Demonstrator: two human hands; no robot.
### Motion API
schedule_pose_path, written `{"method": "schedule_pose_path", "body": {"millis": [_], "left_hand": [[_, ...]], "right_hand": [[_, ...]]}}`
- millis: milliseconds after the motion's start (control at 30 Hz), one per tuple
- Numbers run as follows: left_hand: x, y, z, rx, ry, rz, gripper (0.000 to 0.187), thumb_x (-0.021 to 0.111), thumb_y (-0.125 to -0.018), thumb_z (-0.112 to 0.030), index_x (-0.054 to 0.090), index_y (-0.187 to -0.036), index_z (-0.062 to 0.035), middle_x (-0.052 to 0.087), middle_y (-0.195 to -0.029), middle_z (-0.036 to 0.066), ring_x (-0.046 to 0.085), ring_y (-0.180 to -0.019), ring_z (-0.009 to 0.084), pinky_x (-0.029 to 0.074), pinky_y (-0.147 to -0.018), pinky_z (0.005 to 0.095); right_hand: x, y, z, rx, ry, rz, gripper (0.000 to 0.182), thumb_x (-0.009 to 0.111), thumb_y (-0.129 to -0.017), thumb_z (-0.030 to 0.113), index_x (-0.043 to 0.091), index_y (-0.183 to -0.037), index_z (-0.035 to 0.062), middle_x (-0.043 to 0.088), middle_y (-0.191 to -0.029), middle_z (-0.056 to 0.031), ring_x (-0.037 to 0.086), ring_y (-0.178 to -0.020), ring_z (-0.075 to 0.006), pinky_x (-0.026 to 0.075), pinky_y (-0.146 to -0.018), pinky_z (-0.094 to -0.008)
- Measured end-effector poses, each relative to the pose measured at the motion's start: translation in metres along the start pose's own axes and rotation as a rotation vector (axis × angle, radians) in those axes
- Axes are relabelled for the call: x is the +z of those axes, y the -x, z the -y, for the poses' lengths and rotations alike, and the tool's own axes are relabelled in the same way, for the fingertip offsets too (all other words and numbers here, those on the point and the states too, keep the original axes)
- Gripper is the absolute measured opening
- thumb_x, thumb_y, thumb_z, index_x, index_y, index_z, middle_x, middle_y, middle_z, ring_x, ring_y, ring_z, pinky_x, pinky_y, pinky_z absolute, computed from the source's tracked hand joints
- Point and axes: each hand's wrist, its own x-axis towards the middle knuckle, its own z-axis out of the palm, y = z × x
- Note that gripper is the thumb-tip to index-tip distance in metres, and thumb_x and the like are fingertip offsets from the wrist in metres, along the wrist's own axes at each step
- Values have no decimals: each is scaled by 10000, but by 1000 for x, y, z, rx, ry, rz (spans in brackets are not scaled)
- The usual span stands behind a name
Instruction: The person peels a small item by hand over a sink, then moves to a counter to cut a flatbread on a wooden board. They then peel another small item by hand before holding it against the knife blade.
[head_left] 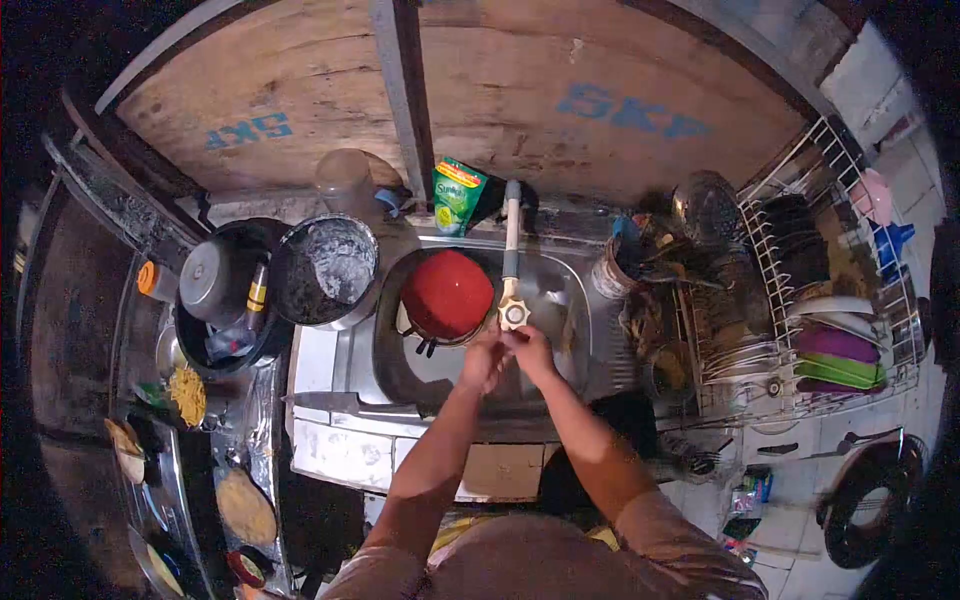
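Both of my hands meet over the metal sink (440, 382), just below the faucet (514, 312) with its pale star-shaped knob. My left hand (484, 362) has its fingers bent toward my right hand (530, 352), and the two touch or nearly touch. Whether anything lies between the fingers is too small to tell. Left of the faucet, a red bowl (448, 292) rests in the basin on other dishes, with dark handle ends beneath it.
A knife (350, 403) lies along the sink's front edge. Dark pans (328, 268) stand left, and a green pouch (458, 200) stands behind the basin. At right are a cup of utensils (612, 272) and a wire rack (790, 392) with plates.
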Motion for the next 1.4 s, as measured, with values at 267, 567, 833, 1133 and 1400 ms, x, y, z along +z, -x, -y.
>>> {"method": "schedule_pose_path", "body": {"millis": [267,567,833,1133,1400], "left_hand": [[-4,5,-10,175,-162,-54,122,541,-888,-68,620,-958,-6,633,-863,70,609,-740,163,500,-655,280],[-2,0,-9,105,-214,-95,120,565,-873,-90,612,-916,11,633,-833,82,611,-721,171,502,-631,286],[-17,-3,-4,241,-296,57,83,583,-855,-55,635,-897,-5,629,-781,58,586,-672,134,464,-611,261],[0,8,-19,148,-386,-15,118,620,-846,-85,626,-900,20,626,-777,75,572,-652,130,446,-571,247],[-12,1,-17,142,-463,56,119,608,-857,-104,638,-891,6,629,-789,56,553,-635,114,432,-537,237]], "right_hand": [[3,-9,12,155,-361,171,155,585,-858,76,621,-1000,26,627,-839,-31,589,-723,-126,530,-623,-283],[-7,3,33,319,-491,184,87,607,-849,102,608,-912,42,597,-753,-27,573,-639,-116,473,-512,-266],[-8,-4,32,438,-469,172,80,593,-850,121,605,-887,51,592,-736,-25,561,-609,-133,446,-506,-258],[-13,3,30,407,-561,370,108,568,-838,76,594,-939,46,572,-735,-16,529,-586,-113,381,-468,-208],[-17,-10,12,591,-847,486,74,487,-820,30,554,-851,20,540,-711,-48,478,-550,-115,374,-451,-218]]}}
